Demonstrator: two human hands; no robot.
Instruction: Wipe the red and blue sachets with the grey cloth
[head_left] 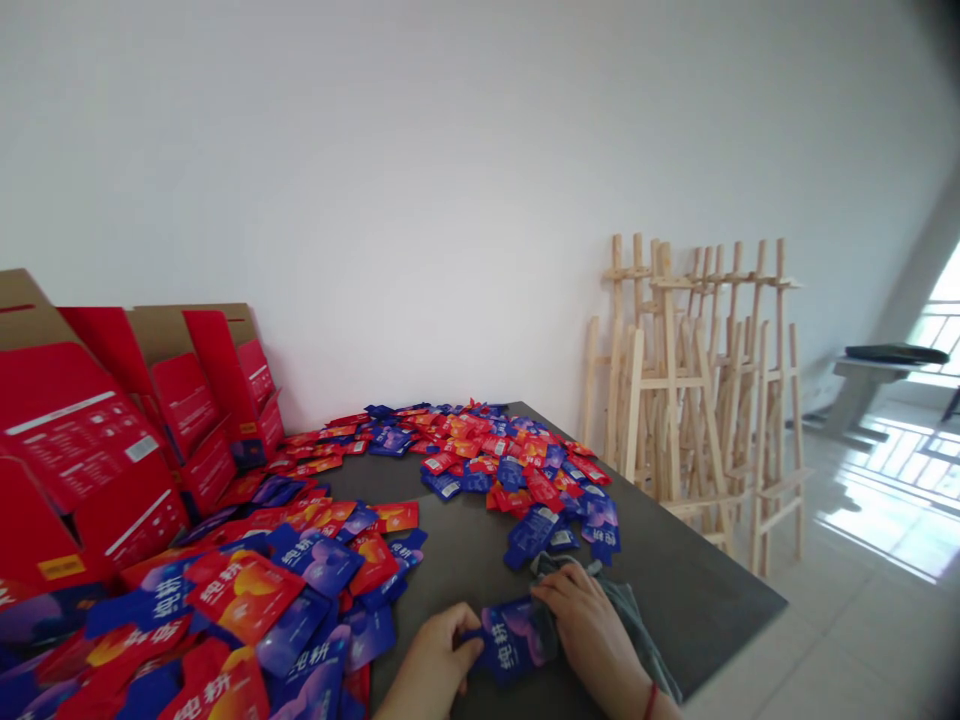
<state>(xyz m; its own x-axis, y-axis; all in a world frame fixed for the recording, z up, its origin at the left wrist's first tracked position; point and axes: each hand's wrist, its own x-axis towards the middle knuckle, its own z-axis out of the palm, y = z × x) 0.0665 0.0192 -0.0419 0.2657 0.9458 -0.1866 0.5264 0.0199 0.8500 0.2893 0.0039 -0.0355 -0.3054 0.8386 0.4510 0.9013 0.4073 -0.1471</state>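
Near the front of the dark table (457, 560) lies a blue pouch (514, 640) with white characters. My left hand (442, 655) pinches its left edge between thumb and fingers. At the pouch's right end, my right hand (585, 620) presses down on a grey-green cloth (630, 615), its fingers together over the cloth and the pouch's edge. A red cord circles my right wrist. Left of my hands is a big heap of red and blue pouches (247, 595). Another pile of pouches (517, 470) lies farther back.
Open red cardboard boxes (90, 450) stand along the left side. Beyond the table's right edge, several wooden easels (671, 400) lean together by the white wall (420, 200). A grey bench (862, 390) is at the far right, near a bright window.
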